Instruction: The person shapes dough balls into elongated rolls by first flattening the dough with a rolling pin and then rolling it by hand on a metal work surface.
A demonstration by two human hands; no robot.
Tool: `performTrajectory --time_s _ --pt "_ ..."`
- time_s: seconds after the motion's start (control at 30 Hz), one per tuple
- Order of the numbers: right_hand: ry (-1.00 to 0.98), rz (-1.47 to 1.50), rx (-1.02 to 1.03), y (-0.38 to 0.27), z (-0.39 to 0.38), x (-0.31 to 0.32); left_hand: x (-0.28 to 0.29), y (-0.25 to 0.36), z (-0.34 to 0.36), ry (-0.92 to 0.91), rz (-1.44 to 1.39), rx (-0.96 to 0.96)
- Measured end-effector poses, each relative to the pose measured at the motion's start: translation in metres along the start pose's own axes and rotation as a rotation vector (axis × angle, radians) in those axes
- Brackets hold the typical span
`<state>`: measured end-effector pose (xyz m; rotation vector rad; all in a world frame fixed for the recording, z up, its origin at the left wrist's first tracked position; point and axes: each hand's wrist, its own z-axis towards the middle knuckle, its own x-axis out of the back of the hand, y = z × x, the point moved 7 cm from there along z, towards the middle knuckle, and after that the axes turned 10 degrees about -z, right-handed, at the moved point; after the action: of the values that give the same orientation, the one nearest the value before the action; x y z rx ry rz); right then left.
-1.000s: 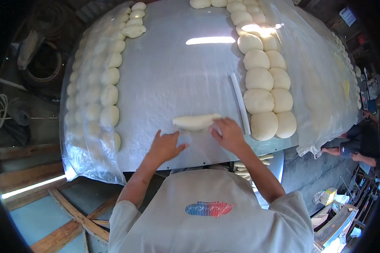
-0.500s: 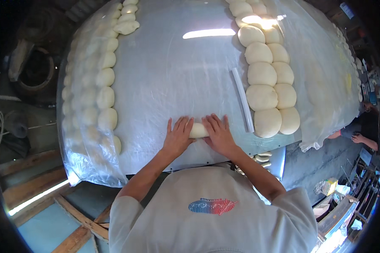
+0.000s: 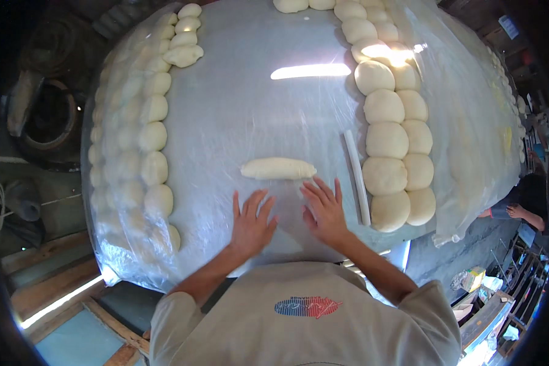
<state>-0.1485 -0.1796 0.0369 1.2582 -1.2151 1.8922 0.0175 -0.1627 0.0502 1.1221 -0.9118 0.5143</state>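
Observation:
A pale roll of dough [image 3: 278, 168] lies crosswise on the smooth grey tabletop [image 3: 244, 110], just beyond my hands. My left hand [image 3: 253, 221] hovers or rests on the near side of the roll, fingers spread, holding nothing. Close to the roll's right end is my right hand [image 3: 324, 213], its fingers also apart and empty. To the right of that hand lies a slim whitish rod [image 3: 356, 177], beside a double row of round dough balls [image 3: 387, 139].
Clear plastic sheeting [image 3: 128, 201] covers more dough balls along the left side. Another plastic sheet [image 3: 470, 140] spreads over the right side. A few uncovered dough pieces [image 3: 184, 56] sit at the far left. Another person [image 3: 524, 204] is at the right edge.
The dough, earlier a shorter-looking piece under both hands, now lies uncovered as a longer roll farther from me. Both hands have come off it toward me. The view has shifted slightly.

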Motion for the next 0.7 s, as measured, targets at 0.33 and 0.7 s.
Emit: performTrajectory --time_s 0.33,0.7 --pt "0.022 -0.307 -0.089 0.047 0.223 -0.078 -0.035 -0.104 0.202 0.268 -0.383 0.15" --pt "-0.073 -0.25 -0.216 0.086 0.263 -0.062 -0.019 -0.157 0.234 0.112 0.211 0.215"
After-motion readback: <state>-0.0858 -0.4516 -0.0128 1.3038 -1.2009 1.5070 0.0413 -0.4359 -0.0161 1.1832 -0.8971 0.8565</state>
